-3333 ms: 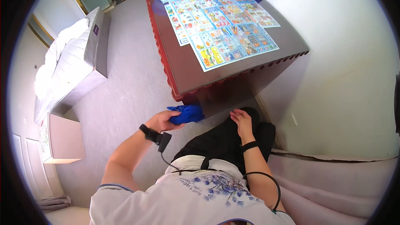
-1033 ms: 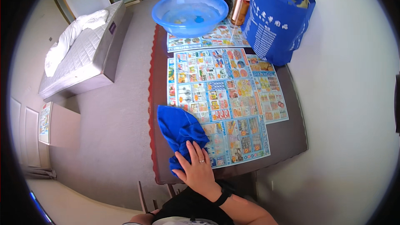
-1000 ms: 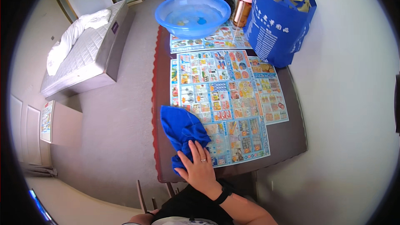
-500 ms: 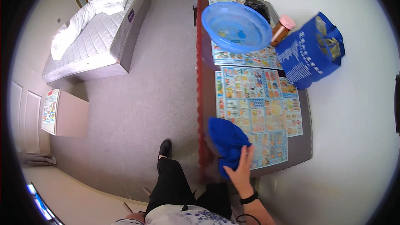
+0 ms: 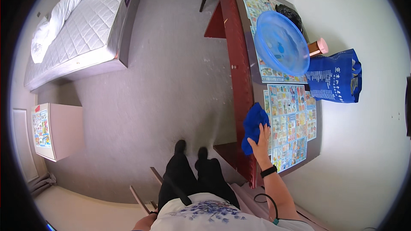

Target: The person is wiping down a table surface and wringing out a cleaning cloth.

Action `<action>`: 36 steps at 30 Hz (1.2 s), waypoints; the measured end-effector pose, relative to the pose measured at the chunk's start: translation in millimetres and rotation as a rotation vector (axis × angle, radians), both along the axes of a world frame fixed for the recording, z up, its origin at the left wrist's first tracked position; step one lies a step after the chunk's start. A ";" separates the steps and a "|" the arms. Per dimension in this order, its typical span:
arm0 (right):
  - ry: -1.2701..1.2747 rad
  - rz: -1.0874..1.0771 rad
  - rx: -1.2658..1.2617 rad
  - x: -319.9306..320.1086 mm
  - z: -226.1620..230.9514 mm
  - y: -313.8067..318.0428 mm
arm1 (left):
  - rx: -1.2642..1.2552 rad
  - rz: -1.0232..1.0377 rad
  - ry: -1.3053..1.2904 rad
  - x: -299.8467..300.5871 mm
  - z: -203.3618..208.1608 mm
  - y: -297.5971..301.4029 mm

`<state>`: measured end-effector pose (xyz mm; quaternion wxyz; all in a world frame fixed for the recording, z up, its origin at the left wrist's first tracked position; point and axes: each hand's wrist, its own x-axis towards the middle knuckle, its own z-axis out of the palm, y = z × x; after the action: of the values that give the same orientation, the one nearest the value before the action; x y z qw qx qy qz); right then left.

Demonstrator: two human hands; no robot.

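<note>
My right hand, with a black band at the wrist, holds a bunched blue cloth against the left edge of the desk. The thumb lies on the near side of the cloth and the other fingers reach over its right side. Under and beside the hand, printed paper sheets cover the desktop. Of my left arm, only a bit of forearm shows at the lower edge; the hand itself is hidden.
Farther along the desk stand a blue plastic basin, a black plastic bag, a pink-lidded bottle and a blue shopping bag. To the left are a bare mattress and a small cabinet. Wooden chair parts stand near my legs.
The blue cloth under my right hand has shifted from the desk's near corner to farther along its left edge. My view has turned, and both shoes now show side by side.
</note>
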<state>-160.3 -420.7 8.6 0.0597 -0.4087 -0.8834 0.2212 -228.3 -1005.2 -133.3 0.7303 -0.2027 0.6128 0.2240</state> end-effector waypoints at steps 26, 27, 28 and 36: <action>0.110 -0.031 -0.060 -185.2 13.5 125.2 | 0.101 -0.415 0.129 -302.1 -56.3 256.3; 0.110 -0.045 -0.061 -186.3 13.5 124.6 | 0.107 -0.445 0.136 -314.4 -61.8 268.6; 0.104 -0.047 -0.063 -186.9 12.8 124.4 | 0.116 -0.474 0.136 -326.7 -68.5 281.9; 0.050 -0.227 -0.128 -199.2 15.9 112.9 | 0.164 -0.731 0.107 -427.9 -129.2 383.0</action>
<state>-359.5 -307.8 24.5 0.0800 -0.5035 -0.8138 0.2789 -656.2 -622.2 -262.5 0.7427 0.1007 0.6620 0.0073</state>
